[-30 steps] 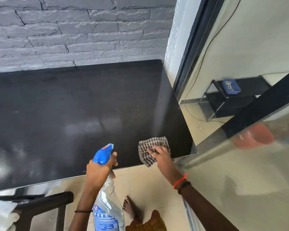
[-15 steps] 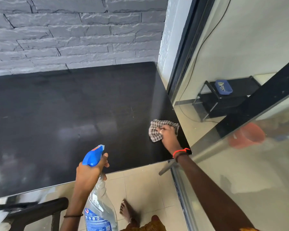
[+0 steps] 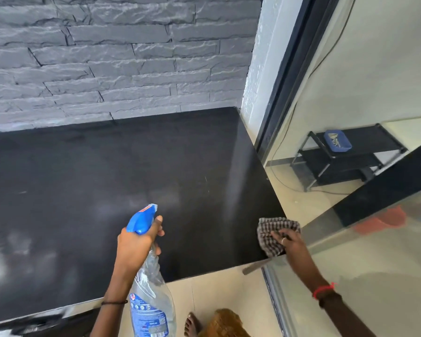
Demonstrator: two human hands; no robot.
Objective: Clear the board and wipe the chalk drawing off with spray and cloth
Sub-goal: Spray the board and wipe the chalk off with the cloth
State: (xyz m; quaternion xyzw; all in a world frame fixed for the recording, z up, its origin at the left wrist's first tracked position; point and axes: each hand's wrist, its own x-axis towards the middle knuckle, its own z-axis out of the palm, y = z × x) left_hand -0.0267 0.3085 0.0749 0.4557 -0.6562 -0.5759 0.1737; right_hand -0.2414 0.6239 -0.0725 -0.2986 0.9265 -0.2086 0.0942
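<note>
The right grip (image 3: pixel 289 242) is pressing flat-fingered on the crumpled brown-and-white checked cloth (image 3: pixel 271 228) at the near right corner of the black matte board (image 3: pixel 107 186), spread over it rather than clutching it. The left grip (image 3: pixel 134 244) is clenching the neck of the clear plastic spray bottle (image 3: pixel 151 300), its blue nozzle aiming away across the board. The pale chalky haze (image 3: pixel 15 246) is lying well off to the left, so I'm reckoning the cloth is needing a long leftward sweep, with the left grip sitting nearer that patch.
</note>
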